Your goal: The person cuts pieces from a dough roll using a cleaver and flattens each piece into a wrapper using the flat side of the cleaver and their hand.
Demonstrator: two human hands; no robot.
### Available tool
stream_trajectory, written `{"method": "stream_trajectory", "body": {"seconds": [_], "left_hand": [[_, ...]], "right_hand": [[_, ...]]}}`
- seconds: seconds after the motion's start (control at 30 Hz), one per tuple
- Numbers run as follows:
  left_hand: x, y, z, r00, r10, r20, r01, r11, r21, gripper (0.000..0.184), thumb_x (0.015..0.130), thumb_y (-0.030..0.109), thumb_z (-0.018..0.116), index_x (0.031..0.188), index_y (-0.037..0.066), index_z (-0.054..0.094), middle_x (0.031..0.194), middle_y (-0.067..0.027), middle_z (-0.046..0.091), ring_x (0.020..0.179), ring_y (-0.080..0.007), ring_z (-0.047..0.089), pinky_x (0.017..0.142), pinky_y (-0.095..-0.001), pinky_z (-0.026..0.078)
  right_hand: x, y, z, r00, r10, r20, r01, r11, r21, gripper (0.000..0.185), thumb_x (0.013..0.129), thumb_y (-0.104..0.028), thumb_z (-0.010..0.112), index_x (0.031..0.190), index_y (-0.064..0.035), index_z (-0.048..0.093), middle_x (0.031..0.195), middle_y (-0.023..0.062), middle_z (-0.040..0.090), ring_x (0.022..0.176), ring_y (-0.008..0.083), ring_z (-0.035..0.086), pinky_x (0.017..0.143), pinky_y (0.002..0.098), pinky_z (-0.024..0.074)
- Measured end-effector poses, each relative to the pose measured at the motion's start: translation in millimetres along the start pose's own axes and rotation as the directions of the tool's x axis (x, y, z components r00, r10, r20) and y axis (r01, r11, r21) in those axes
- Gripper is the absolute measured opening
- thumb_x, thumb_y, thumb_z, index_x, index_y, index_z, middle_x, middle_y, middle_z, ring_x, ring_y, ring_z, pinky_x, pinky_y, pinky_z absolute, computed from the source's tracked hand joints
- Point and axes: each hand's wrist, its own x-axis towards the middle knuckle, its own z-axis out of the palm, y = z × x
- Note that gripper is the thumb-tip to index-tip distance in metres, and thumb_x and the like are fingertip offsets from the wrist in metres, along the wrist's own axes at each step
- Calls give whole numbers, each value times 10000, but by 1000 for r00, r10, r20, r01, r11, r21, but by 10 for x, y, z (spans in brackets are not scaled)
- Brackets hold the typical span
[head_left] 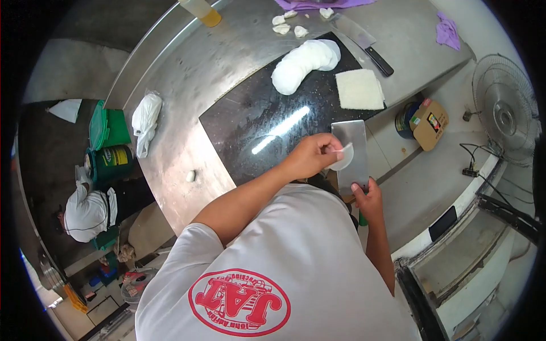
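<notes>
My left hand (316,155) pinches the edge of a thin white dough round (343,161), which lies partly against a broad metal blade (355,149). The blade's green handle is in my right hand (368,199), with the thumb on the metal. Both hands are close to my body, at the near edge of a black board (256,122). Toward the board's far side lies a curved row of overlapping white rounds (304,65). A folded cream cloth (360,90) rests at the board's right corner.
A black-handled cleaver (378,61) and several dough pieces (281,28) lie on the steel table (176,85). A white plastic bag (147,116) and a bottle (209,17) are leftward. Another person (86,213) is at far left; a fan (505,108) stands right.
</notes>
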Motion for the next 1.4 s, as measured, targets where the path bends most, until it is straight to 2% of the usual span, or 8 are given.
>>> {"method": "stream_trajectory", "body": {"seconds": [0.33,0.57,0.67,0.8,0.93,1.13,1.3,1.4], "left_hand": [[513,-211,-1534,835,-166,-525,-72,912,-403,323,975,203,675,1269,74,632,1145,-85,669,1030,-176,640,917,-328,524],[-686,-719,-1661,688,15,-726,111,986,125,472,935,219,733,1346,20,612,1325,-186,628,1180,-306,626,1004,-369,489],[-1428,-1263,-1809,618,414,-669,241,710,662,371,853,178,767,1191,47,693,1278,-206,636,1228,-392,580,1039,-442,476],[-2300,-1610,-1866,289,435,-853,660,554,507,568,782,234,831,1294,96,627,1345,-214,580,1259,-421,539,1034,-485,472],[-2692,-1922,-2156,437,297,-849,503,702,504,362,838,204,790,1160,72,688,1120,-158,676,1049,-392,602,936,-484,482],[-2900,-2106,-2548,461,278,-843,294,848,441,395,804,229,857,1065,15,653,1039,-170,669,958,-367,634,841,-446,526],[-3218,-2077,-2788,530,355,-770,200,830,520,392,806,201,848,1092,26,645,1040,-158,671,982,-372,643,862,-457,532],[-3213,-2306,-2839,496,384,-778,152,845,513,353,810,152,834,1093,38,657,1035,-147,684,955,-354,661,840,-438,549]], "right_hand": [[-36,-158,-28,987,-121,-108,120,993,-20,240,940,-184,720,1085,-8,643,849,30,657,598,59,521,522,247,442],[528,-476,-30,866,-443,-234,489,849,202,266,992,-267,700,1077,-35,601,855,53,622,593,134,564,544,276,464],[1219,-316,104,958,-120,-261,231,861,454,288,1016,-312,653,1130,-71,546,888,69,597,659,179,579,602,327,491],[1314,-112,348,961,175,-213,-51,872,486,187,1033,-282,600,1062,-116,520,824,36,564,652,164,542,584,333,467],[702,-119,864,983,100,-156,-15,883,470,185,1034,-272,588,969,-127,492,757,6,533,626,131,521,553,313,449],[-188,-114,2412,994,97,-48,-101,990,-102,151,1042,-261,575,1068,-113,562,709,-4,537,567,84,532,468,255,405],[-626,-416,3623,803,-363,472,591,397,-702,232,1014,-233,592,1024,-1,579,817,204,671,704,451,645,640,531,503],[-827,-689,4108,786,-351,509,602,244,-760,152,991,-172,593,979,-25,554,842,238,655,753,473,648,657,560,508]]}}
